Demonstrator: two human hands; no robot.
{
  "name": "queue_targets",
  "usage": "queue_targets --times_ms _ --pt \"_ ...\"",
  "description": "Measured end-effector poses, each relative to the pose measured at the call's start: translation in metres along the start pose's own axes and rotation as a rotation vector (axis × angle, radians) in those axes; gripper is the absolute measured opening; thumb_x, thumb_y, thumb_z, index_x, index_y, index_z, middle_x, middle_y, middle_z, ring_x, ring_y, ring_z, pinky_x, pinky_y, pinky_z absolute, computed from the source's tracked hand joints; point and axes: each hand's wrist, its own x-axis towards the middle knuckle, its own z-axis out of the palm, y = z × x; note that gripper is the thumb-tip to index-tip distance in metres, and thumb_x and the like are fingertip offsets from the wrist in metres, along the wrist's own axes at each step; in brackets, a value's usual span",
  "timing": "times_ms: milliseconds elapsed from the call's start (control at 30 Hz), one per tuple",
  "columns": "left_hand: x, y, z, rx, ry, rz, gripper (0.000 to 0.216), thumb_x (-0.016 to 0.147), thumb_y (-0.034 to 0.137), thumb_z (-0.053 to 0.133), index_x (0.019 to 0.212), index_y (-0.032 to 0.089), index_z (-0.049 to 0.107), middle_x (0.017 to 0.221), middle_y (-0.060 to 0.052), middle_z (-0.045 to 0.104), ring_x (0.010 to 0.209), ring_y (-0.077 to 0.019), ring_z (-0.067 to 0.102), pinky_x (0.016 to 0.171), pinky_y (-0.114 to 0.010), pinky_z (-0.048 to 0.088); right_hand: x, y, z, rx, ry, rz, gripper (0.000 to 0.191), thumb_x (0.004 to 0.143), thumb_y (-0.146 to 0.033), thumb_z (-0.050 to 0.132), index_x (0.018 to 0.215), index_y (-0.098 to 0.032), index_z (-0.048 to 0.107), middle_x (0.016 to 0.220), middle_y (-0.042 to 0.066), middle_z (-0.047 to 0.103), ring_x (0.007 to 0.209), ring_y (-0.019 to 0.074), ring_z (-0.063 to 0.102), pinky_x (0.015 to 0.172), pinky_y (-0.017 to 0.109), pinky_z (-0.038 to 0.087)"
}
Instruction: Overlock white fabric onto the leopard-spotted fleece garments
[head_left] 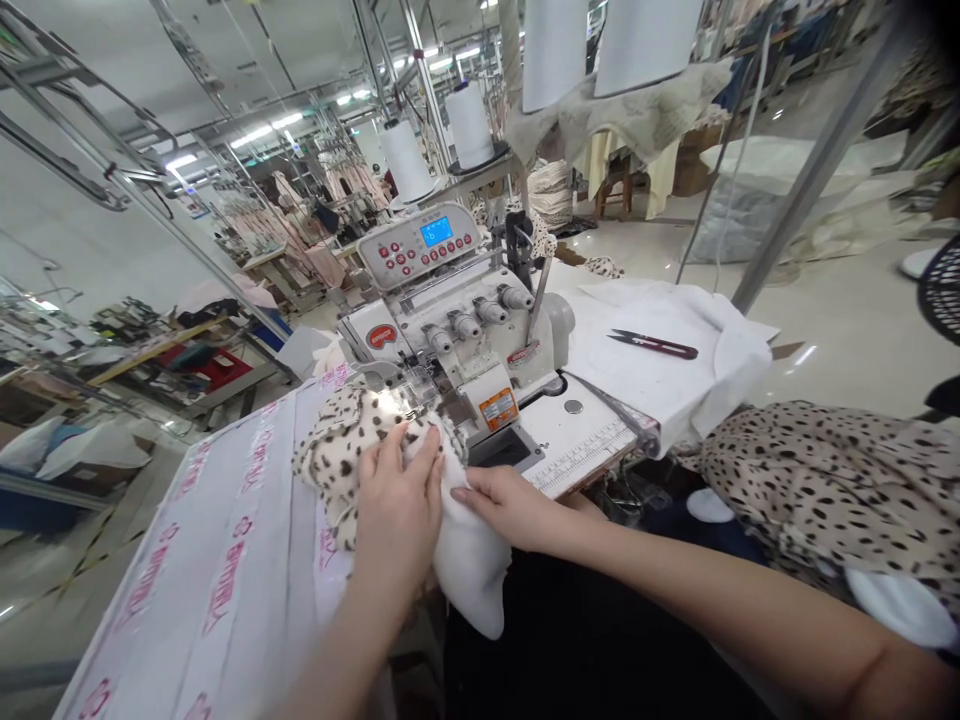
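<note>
My left hand [396, 500] lies flat, fingers stretched out, on a piece of leopard-print and white fabric [339, 450] at the needle of a white overlock sewing machine [457, 330]. My right hand [504, 503] rests on the white part of the fabric [469, 560] just right of the left hand, fingers extended and pressing it against the machine bed. The white fabric hangs over the table's front edge.
Black-and-red thread snips [654, 345] lie on white cloth [675, 370] right of the machine. A heap of leopard-print fabric [825, 490] sits at the right. The table [217, 560] is covered with printed plastic. Thread cones [471, 125] stand behind the machine.
</note>
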Motion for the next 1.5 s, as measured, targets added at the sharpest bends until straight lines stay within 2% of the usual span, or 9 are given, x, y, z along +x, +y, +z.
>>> queue_targets --times_ms 467,667,800,933,1033,1133,1300,1367,1500 --pt "0.000 -0.005 0.003 -0.065 -0.035 0.016 0.036 0.083 0.029 0.049 0.117 0.017 0.053 0.125 -0.015 0.043 0.101 -0.0283 0.043 0.085 -0.045 0.039 0.006 0.000 0.001 0.004 0.025 -0.070 0.025 0.087 -0.020 0.045 0.063 -0.014 0.041 0.055 -0.004 0.040 0.056 0.0097 0.038 0.053 0.020 0.028" --pt "-0.039 0.003 -0.002 -0.237 0.257 -0.160 0.046 0.078 0.025 0.056 0.119 0.014 0.040 0.127 -0.018 0.034 0.119 -0.0296 0.032 0.098 -0.049 0.031 -0.007 -0.001 0.000 0.020 0.139 -0.067 0.004 0.083 -0.017 0.049 0.083 -0.015 0.053 0.078 0.001 0.055 0.070 0.0141 0.048 0.063 0.023 0.036" --pt "-0.079 0.005 0.010 -0.214 0.287 -0.327 0.050 0.074 0.026 0.060 0.117 0.011 0.039 0.117 -0.018 0.035 0.115 -0.0304 0.033 0.094 -0.049 0.035 -0.018 0.002 0.003 0.047 0.265 -0.189 0.043 0.080 -0.011 0.048 0.121 -0.019 0.038 0.112 0.008 0.049 0.089 0.0173 0.050 0.075 0.027 0.040" --pt "-0.106 -0.006 0.019 -0.160 0.174 -0.237 0.022 0.079 0.019 0.052 0.100 0.015 0.049 0.111 -0.016 0.043 0.106 -0.0293 0.041 0.086 -0.048 0.038 -0.021 0.003 0.006 -0.003 0.243 -0.261 0.026 0.082 -0.009 0.041 0.105 -0.017 0.050 0.097 0.006 0.052 0.081 0.0164 0.050 0.074 0.027 0.039" --pt "-0.113 -0.012 0.006 -0.223 0.104 -0.230 0.016 0.083 0.017 0.043 0.098 0.017 0.048 0.091 -0.010 0.053 0.086 -0.0215 0.051 0.074 -0.037 0.044 -0.021 -0.003 0.005 0.023 0.193 -0.251 0.021 0.080 -0.007 0.038 0.087 -0.015 0.056 0.082 0.004 0.051 0.072 0.0144 0.048 0.068 0.025 0.039" --pt "-0.109 0.000 -0.019 -0.323 0.025 -0.175 0.010 0.082 0.017 0.043 0.090 0.018 0.050 0.074 -0.004 0.053 0.067 -0.0156 0.052 0.056 -0.027 0.042 -0.022 -0.011 0.003 0.123 0.143 -0.221 0.019 0.084 -0.015 0.039 0.083 -0.015 0.057 0.079 0.004 0.052 0.072 0.0145 0.048 0.068 0.025 0.038" --pt "-0.081 0.040 -0.037 -0.531 -0.114 0.216 0.013 0.081 0.010 0.044 0.087 0.018 0.052 0.067 -0.002 0.051 0.062 -0.0140 0.048 0.054 -0.026 0.040 -0.020 -0.019 0.004 0.243 0.083 -0.126 0.039 0.085 -0.045 0.041 0.061 -0.015 0.041 0.061 0.000 0.040 0.060 0.0123 0.039 0.055 0.023 0.033" --pt "-0.065 0.041 -0.034 -0.663 -0.146 0.172 0.011 0.083 0.012 0.043 0.083 0.018 0.052 0.070 -0.003 0.053 0.067 -0.0139 0.050 0.059 -0.026 0.043 -0.019 -0.018 0.004 0.221 0.071 -0.063 0.041 0.080 -0.049 0.046 0.059 -0.015 0.040 0.058 -0.001 0.037 0.058 0.0114 0.036 0.051 0.021 0.029" --pt "-0.034 0.012 -0.022 -0.555 0.075 -0.080 0.018 0.085 0.018 0.043 0.098 0.018 0.057 0.104 -0.007 0.056 0.099 -0.0186 0.049 0.087 -0.036 0.042 -0.019 -0.014 -0.001 0.346 -0.033 0.027 0.041 0.078 -0.052 0.049 0.064 -0.013 0.048 0.059 -0.002 0.040 0.057 0.0111 0.037 0.052 0.021 0.030"
